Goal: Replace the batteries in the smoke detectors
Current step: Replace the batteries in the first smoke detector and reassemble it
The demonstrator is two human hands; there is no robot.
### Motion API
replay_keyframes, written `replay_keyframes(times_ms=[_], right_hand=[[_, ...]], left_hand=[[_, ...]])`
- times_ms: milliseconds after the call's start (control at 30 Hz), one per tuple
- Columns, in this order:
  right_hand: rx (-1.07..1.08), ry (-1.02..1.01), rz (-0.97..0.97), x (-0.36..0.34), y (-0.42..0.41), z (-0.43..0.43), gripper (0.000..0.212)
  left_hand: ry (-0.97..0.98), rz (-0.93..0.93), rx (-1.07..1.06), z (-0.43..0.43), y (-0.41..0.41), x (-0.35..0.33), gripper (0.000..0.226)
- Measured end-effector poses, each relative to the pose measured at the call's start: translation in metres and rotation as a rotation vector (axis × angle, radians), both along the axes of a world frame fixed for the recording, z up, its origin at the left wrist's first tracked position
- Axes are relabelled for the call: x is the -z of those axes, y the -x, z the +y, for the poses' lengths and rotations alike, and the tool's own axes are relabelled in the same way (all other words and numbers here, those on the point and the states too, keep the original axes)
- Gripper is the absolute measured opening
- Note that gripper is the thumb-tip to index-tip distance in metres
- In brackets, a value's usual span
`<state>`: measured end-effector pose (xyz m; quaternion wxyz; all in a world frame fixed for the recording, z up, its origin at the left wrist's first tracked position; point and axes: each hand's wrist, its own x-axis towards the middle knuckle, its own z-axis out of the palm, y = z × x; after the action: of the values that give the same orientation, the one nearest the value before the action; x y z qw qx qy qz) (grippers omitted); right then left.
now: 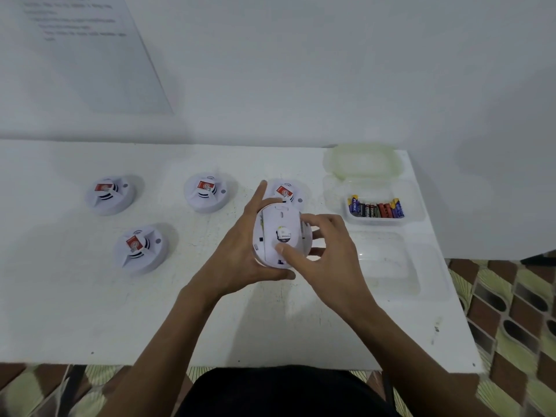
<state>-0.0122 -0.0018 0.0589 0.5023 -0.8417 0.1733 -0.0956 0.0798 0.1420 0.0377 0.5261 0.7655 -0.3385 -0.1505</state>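
White desk by white wall; smoke detector lifted, back showing, gripped in left hand; right hand fingers curled round rim, thumb on back; batteries in tub.

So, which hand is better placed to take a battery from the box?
Probably the right hand. The box of batteries lies on its side, while the left hand grips the detector from the far side and would have to cross over.
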Motion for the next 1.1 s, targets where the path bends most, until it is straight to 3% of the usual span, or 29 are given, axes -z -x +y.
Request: replay_keyframes(times_ms=[133,400,933,1100], right_hand=[[0.003,0.053,0.018,-0.001,-0.004,0.005,0.070],[-0.040,0.210,0.025,-0.007,-0.006,0.017,0.083],[-0.152,0.259,0.023,-0.025,-0.004,0.000,0.076],[-0.132,0.406,0.072,-0.031,-0.005,0.008,0.073]], left_hand=[[-0.048,-0.038,0.009,0.002,0.000,0.001,0.127],[-0.038,-0.060,-0.107,0.005,0.006,0.003,0.084],[-0.027,-0.152,-0.136,0.004,0.011,-0.012,0.086],[-0.039,-0.167,-0.141,0.004,0.012,-0.009,0.084]])
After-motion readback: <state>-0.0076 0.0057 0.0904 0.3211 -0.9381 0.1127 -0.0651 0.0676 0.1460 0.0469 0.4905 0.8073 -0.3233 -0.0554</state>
